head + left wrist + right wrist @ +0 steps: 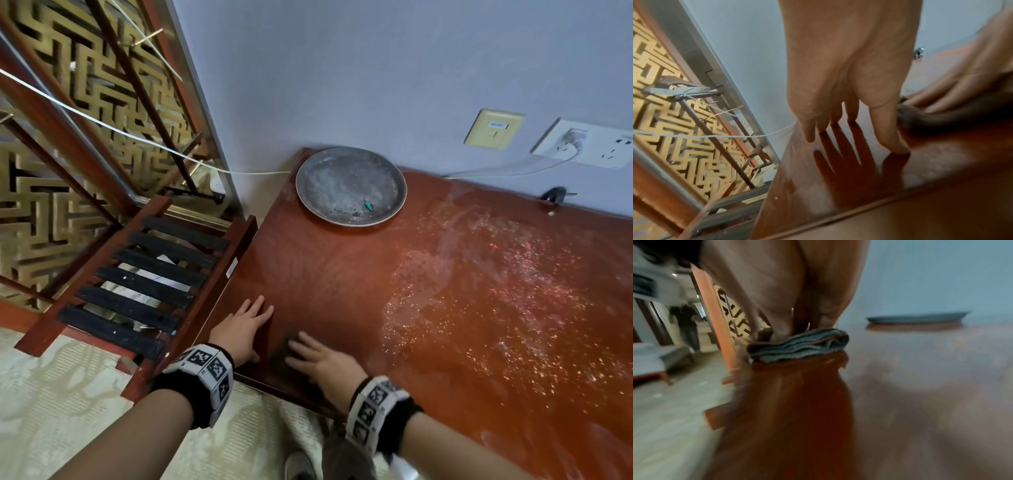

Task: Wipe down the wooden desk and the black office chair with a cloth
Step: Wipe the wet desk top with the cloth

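Note:
The reddish wooden desk [342,274] fills the right half of the head view. My left hand [250,318] lies flat with straight fingers on its front left corner, its fingertips [851,116] touching the glossy top. Just to its right, my right hand [315,356] presses spread fingers down on a dark folded cloth [281,349]. The cloth [797,345] shows grey-blue folds under the right hand [787,288], and it also bulges beside the left thumb as a dark cloth edge [941,120]. No black office chair is in view.
A round metal tray [329,181] with a small green item [368,205] sits at the desk's back left corner. Whitish dust specks [496,291] cover the right part. A slatted wooden rack [137,284] stands left of the desk. Wall sockets [596,144] and a black plug [555,195] are behind.

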`<act>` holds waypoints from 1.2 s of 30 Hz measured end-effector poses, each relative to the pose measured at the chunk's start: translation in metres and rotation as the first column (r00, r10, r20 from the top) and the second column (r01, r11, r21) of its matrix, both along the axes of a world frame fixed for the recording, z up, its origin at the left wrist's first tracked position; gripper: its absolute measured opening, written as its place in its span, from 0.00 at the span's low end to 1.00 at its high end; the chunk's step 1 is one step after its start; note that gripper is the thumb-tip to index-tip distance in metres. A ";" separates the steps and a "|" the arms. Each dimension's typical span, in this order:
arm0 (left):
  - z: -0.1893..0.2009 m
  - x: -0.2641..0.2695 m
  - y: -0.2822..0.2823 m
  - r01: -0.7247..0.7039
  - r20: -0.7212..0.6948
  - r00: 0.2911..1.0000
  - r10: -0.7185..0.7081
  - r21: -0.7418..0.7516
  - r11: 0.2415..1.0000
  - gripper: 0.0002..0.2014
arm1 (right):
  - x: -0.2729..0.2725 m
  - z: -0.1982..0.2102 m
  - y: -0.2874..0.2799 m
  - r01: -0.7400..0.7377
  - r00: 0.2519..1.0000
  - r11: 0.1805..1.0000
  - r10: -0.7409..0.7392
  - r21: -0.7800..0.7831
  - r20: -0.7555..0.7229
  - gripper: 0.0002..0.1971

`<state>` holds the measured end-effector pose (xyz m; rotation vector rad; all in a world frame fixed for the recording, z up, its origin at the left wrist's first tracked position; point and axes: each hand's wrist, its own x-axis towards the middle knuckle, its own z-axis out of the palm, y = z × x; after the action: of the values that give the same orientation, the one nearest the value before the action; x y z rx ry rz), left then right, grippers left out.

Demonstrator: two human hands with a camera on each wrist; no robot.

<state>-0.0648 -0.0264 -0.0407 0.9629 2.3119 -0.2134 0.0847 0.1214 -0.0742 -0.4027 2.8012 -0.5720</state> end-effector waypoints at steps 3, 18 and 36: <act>-0.001 0.002 0.001 -0.033 0.018 0.999 0.032 0.022 0.999 0.50 | -0.038 0.007 0.036 0.270 0.959 0.960 -0.275 0.078 0.065 0.27; -0.003 -0.003 -0.002 -0.092 0.079 0.993 0.085 0.086 0.992 0.51 | -0.002 0.004 0.052 0.370 0.928 0.926 -0.372 0.072 0.009 0.27; -0.015 0.028 0.053 0.118 0.074 0.989 -0.127 0.111 0.987 0.58 | 0.070 0.007 0.051 0.203 0.979 0.975 -0.202 0.084 -0.031 0.33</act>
<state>-0.0367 0.0265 -0.0556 1.1479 2.2111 -0.1007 0.1547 0.1728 -0.0675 -0.1067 2.8960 -0.4876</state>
